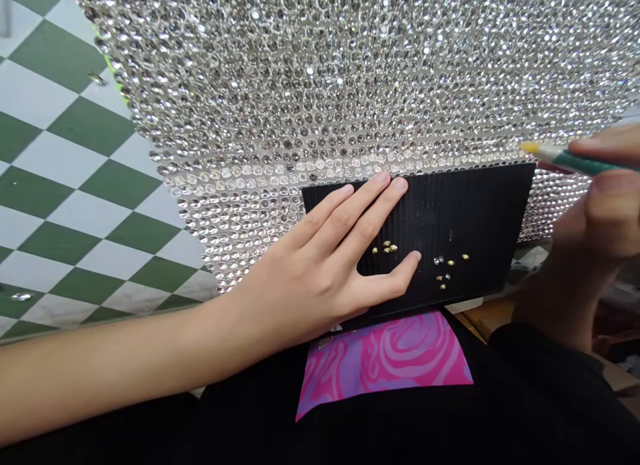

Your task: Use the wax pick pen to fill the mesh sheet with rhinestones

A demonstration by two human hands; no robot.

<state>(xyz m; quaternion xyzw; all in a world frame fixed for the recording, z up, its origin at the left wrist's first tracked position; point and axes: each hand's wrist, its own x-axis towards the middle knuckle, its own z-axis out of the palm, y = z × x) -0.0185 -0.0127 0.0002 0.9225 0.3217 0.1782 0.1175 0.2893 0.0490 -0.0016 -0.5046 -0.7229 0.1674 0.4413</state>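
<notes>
My left hand [330, 265] lies flat with spread fingers on a black ridged tray [480, 211], its fingertips at the tray's far edge. Several small gold-backed rhinestones [389, 247] are scattered on the tray, some by my thumb and more to its right. Beyond the tray spreads a large sheet covered in rows of clear rhinestones [320, 71]. At the right, my right hand [610, 205] grips a green and white pencil-like picker [565, 158] with a yellow tip. That tip is close above the rhinestone rows; whether it touches them I cannot tell.
A green and white checkered surface [85, 218] lies under the sheet, with loose stones [21, 297] on it at the left. A pink and purple swirled sheet [390, 358] rests on dark clothing [250, 418] below the tray. Something orange-yellow [487, 315] shows at the lower right.
</notes>
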